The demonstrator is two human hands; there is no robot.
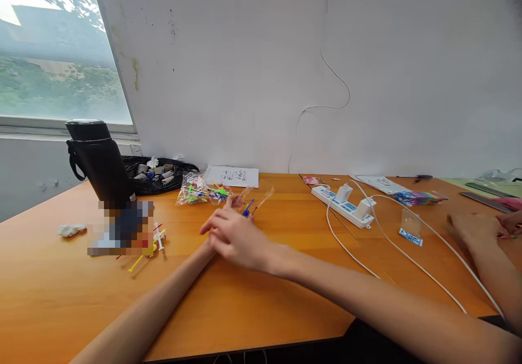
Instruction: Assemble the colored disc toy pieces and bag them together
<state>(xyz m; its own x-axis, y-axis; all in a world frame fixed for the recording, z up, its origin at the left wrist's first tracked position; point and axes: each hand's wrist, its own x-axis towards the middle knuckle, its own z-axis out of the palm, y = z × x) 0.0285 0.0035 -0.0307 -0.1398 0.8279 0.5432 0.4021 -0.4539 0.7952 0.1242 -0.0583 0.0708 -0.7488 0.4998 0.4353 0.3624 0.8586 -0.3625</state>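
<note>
My left hand (233, 201) reaches forward over the table, mostly hidden behind the right hand. It holds a small clear plastic bag (266, 196) with a blue plastic piece (247, 209) in it; the exact grip is covered. My right hand (238, 236) crosses over and lies at the left wrist, its fingers loosely spread and slightly blurred, with nothing seen in them. To the left lie yellow, red and white plastic pieces (159, 238). Behind the hands, a clear bag of green, yellow and blue plastic pieces (199, 190) rests near a white printed sheet (238, 176).
A black bottle (101, 163) stands left, before a black bag of waste (171, 176). A white power strip (345, 207) with chargers and trailing cables (402, 244) lies right. Beyond are a small packet (411, 228) and another person's hands (475, 228). A crumpled tissue (72, 230) sits far left.
</note>
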